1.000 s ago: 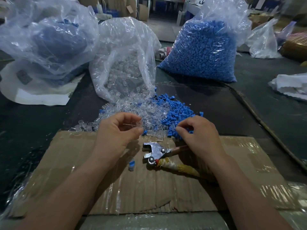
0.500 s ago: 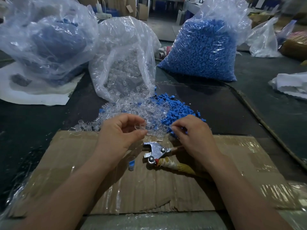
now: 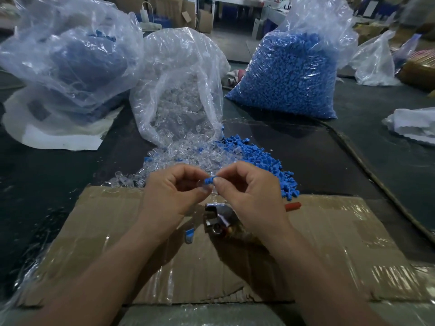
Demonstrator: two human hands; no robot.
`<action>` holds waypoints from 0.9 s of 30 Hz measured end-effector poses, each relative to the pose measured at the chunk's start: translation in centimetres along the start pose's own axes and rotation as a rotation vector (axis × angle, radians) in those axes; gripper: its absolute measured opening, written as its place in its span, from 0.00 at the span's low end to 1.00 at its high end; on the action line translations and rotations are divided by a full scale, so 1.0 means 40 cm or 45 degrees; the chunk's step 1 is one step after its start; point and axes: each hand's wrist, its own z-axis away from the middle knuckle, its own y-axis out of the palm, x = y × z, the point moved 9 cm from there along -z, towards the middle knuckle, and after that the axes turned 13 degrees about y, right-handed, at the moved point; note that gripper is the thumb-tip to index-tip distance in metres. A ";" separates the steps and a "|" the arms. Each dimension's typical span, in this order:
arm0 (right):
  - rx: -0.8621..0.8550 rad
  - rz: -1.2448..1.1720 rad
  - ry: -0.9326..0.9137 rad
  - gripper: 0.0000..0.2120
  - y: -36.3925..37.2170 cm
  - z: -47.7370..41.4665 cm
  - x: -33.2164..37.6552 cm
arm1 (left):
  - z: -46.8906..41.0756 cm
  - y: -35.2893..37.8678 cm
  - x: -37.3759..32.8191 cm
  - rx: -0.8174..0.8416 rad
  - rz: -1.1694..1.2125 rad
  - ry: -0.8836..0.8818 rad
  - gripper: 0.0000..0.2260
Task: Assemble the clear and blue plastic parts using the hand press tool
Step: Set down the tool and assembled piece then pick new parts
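Flat taped brown cardboard sheet (image 3: 329, 243) nearest. On it, steel hand press tool (image 3: 217, 220), red-tipped handle, lay untouched, partly hidden by right hand (image 3: 251, 196); one blue-and-clear piece (image 3: 189, 235) just left of it. Above tool, left hand (image 3: 171, 196) pinched small clear plastic part (image 3: 203, 186); right hand pinched small blue plastic part (image 3: 209, 180), parts apparently touching. Judged light, stiff, slick, easily dropped; hold by sides, fingertips only. Farther: clear parts heap (image 3: 179, 158), blue parts heap (image 3: 266, 161), bags behind.

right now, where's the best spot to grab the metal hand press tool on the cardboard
By its handles, from the right and above: the silver metal hand press tool lies flat on the taped cardboard sheet, head pointing left, its red-tipped handle sticking out right past the right hand.
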 end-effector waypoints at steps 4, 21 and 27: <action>-0.058 0.090 -0.020 0.10 -0.009 0.007 -0.012 | -0.010 0.002 -0.004 0.007 -0.062 0.060 0.09; 0.431 -0.478 0.334 0.12 0.018 0.006 -0.060 | -0.004 0.033 -0.034 0.220 -0.018 0.170 0.06; 0.394 -0.589 0.259 0.11 0.015 0.005 -0.053 | -0.002 0.027 -0.021 0.206 -0.053 0.117 0.08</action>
